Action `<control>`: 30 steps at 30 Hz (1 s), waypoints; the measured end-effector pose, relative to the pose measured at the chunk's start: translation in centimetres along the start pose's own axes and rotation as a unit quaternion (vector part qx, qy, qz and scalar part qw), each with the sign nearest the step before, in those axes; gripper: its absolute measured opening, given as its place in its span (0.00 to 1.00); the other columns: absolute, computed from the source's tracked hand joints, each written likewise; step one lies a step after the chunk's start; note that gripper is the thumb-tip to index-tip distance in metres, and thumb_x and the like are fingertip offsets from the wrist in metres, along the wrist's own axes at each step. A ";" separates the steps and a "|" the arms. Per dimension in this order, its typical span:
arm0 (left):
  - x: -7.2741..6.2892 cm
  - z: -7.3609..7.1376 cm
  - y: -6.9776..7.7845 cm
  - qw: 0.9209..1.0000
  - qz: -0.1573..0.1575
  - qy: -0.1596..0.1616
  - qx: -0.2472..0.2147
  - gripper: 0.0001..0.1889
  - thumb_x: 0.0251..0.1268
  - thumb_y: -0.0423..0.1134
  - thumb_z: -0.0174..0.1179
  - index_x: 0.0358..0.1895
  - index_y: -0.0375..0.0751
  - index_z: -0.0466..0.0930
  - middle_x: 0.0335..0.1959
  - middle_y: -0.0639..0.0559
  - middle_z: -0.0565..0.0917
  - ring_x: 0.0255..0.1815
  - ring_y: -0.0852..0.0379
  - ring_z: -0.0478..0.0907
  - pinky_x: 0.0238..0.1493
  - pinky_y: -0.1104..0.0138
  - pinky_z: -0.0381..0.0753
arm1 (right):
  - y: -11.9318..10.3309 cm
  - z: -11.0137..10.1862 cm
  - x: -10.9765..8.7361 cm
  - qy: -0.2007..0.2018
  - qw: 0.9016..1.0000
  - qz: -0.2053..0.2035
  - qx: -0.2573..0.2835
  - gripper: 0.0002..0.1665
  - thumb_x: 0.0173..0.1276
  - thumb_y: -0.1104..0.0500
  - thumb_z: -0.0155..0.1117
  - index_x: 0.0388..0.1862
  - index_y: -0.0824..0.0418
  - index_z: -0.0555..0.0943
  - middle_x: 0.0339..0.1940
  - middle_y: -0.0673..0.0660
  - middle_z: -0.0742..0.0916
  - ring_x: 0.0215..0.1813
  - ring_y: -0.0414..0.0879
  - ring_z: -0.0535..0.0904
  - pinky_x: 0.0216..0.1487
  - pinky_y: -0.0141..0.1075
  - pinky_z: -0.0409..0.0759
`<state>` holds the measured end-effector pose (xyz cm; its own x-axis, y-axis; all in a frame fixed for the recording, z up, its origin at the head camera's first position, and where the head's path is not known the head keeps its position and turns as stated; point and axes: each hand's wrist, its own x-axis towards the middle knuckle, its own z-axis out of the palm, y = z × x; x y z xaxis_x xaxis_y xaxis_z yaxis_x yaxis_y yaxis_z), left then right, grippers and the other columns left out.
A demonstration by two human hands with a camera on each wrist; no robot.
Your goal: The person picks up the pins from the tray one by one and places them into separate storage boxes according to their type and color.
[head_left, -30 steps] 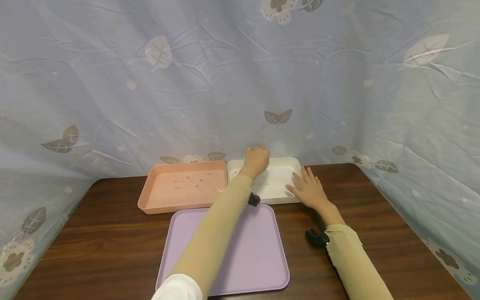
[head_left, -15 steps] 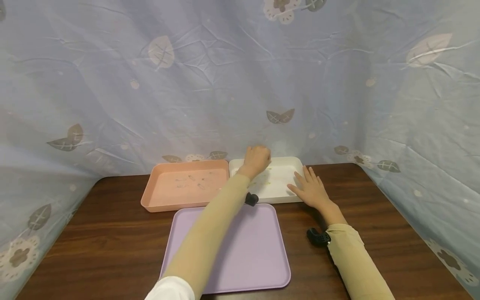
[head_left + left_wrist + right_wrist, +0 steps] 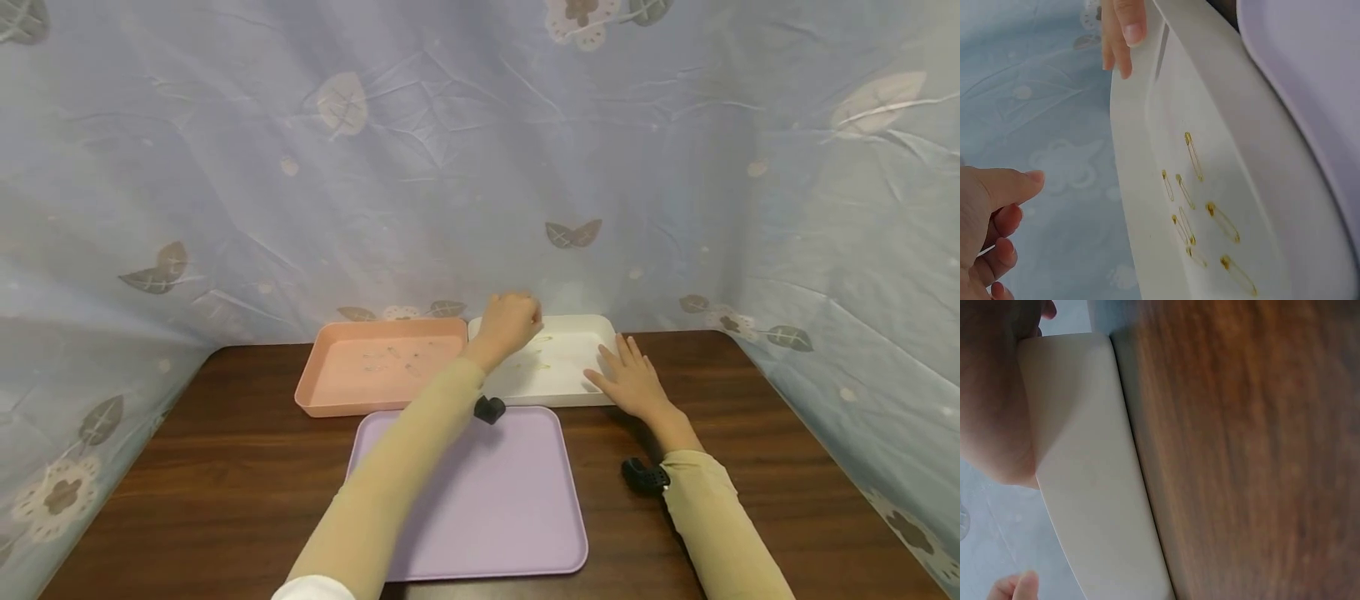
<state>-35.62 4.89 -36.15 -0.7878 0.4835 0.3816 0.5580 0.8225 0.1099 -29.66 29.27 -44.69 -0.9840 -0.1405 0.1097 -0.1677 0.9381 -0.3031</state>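
Observation:
My left hand hovers over the back of a white tray in the head view. Seen from the left wrist, this hand has its thumb stretched out and its fingers loosely bent, with nothing visible between them. Several gold safety pins lie scattered on the white tray's floor. At the tray's right end, my right hand rests on the rim with fingers spread. The right wrist view has that hand against the tray's outer wall, its fingertips mostly hidden.
Left of the white tray stands an orange tray holding several silver-looking safety pins. A flat purple tray lies in front, partly under my left forearm. The dark wooden table ends at a patterned curtain.
The head view has shifted a little, so the trays appear further right. My left forearm has swung slightly left, uncovering more pins in the white tray. My right hand stays at the rim.

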 end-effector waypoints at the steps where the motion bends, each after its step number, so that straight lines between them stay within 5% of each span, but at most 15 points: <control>1: -0.3 -0.2 -0.2 1.000 0.001 0.002 0.003 0.05 0.66 0.44 0.61 0.33 0.50 0.83 0.34 0.59 0.84 0.38 0.58 0.80 0.46 0.62 0.72 | 0.0 0.0 0.0 -0.001 1.000 -0.001 0.002 0.46 0.73 0.34 0.44 0.76 0.65 0.57 0.79 0.73 0.49 0.79 0.70 0.39 0.73 0.68 0.43; 18: -6.2 -4.6 -3.5 0.998 -0.028 0.028 -0.042 0.05 0.65 0.41 0.62 0.32 0.46 0.82 0.32 0.55 0.82 0.35 0.55 0.78 0.52 0.52 0.72 | 0.6 0.0 0.0 -0.001 1.000 -0.005 -0.014 0.46 0.73 0.32 0.43 0.76 0.63 0.58 0.79 0.72 0.51 0.79 0.68 0.43 0.72 0.68 0.47; 30: -10.7 -5.6 -6.0 0.994 -0.030 0.094 -0.039 0.03 0.60 0.38 0.64 0.31 0.42 0.82 0.30 0.50 0.82 0.32 0.54 0.77 0.36 0.62 0.77 | 1.2 -0.8 -0.7 -0.001 0.999 0.002 -0.041 0.49 0.72 0.30 0.43 0.77 0.64 0.56 0.78 0.74 0.53 0.79 0.69 0.45 0.73 0.67 0.49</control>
<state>-29.14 -6.88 -35.79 -0.7618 0.3632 0.5365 0.5356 0.8190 0.2060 -29.08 30.72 -44.40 -0.9848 -0.1366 0.1074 -0.1579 0.9617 -0.2242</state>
